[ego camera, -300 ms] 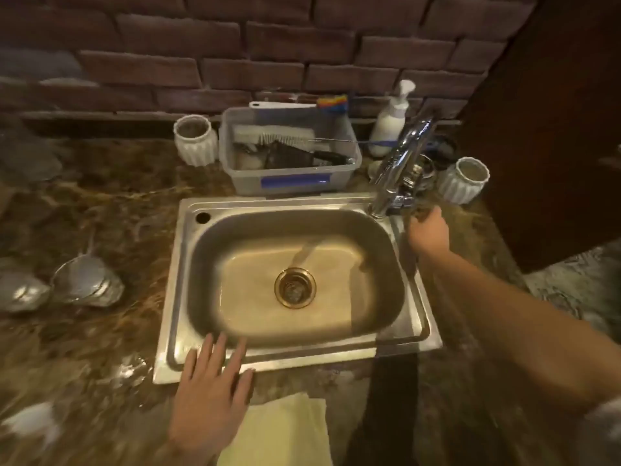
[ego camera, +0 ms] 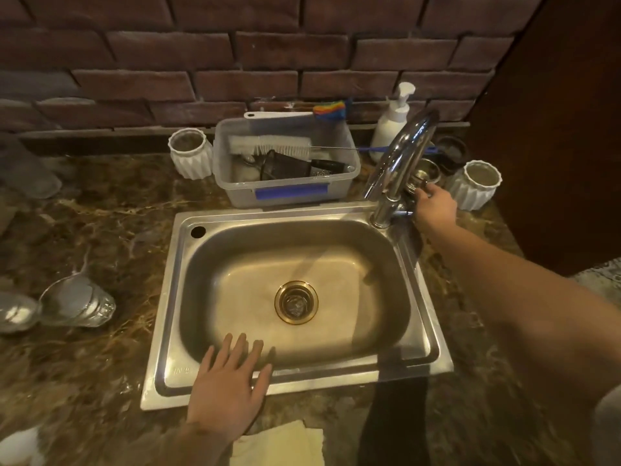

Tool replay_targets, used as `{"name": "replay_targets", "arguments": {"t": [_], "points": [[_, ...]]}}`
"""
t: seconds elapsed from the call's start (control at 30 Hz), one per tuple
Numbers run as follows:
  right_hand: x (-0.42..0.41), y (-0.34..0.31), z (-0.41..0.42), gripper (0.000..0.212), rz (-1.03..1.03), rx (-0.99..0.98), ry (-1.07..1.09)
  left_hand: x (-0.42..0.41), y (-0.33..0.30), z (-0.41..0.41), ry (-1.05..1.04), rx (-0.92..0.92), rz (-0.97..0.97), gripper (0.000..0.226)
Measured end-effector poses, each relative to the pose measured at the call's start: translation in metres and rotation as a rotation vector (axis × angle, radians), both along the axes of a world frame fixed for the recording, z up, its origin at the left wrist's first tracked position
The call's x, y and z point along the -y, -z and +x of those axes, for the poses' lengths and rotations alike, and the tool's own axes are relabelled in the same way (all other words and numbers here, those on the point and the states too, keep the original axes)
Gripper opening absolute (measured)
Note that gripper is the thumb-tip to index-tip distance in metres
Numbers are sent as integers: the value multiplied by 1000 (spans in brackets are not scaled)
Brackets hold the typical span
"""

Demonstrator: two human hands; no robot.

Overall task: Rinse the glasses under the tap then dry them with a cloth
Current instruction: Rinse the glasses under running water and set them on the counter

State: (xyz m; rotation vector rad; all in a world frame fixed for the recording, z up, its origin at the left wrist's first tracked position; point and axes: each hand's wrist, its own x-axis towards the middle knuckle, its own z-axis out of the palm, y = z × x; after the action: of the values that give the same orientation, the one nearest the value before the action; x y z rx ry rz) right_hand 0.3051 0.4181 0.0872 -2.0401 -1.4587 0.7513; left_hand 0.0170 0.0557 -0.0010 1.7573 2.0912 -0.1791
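Two glasses visible, lying on the tabletop well to the left of the left hand's fingers, both apparently on their sides; the second cut by the frame edge. Likely light, rigid, fragile, slippery once wet; best taken round the body, not the rim. One cloth, soft, just below the left palm. Left fingers straight and spread over the sink rim. One tap; right hand beside its base, fingers curled at what seems the lever, grip unclear. Two white ribbed pots; one tub.
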Motion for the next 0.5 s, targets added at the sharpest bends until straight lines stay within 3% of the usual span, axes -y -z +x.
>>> {"name": "replay_targets", "arguments": {"t": [0.13, 0.5], "points": [[-11, 14, 2, 40, 37, 84, -42, -1, 9, -1, -62, -6, 37, 69], [-12, 23, 4, 29, 49, 104, 32, 0, 2, -1, -41, -29, -44, 66]]}}
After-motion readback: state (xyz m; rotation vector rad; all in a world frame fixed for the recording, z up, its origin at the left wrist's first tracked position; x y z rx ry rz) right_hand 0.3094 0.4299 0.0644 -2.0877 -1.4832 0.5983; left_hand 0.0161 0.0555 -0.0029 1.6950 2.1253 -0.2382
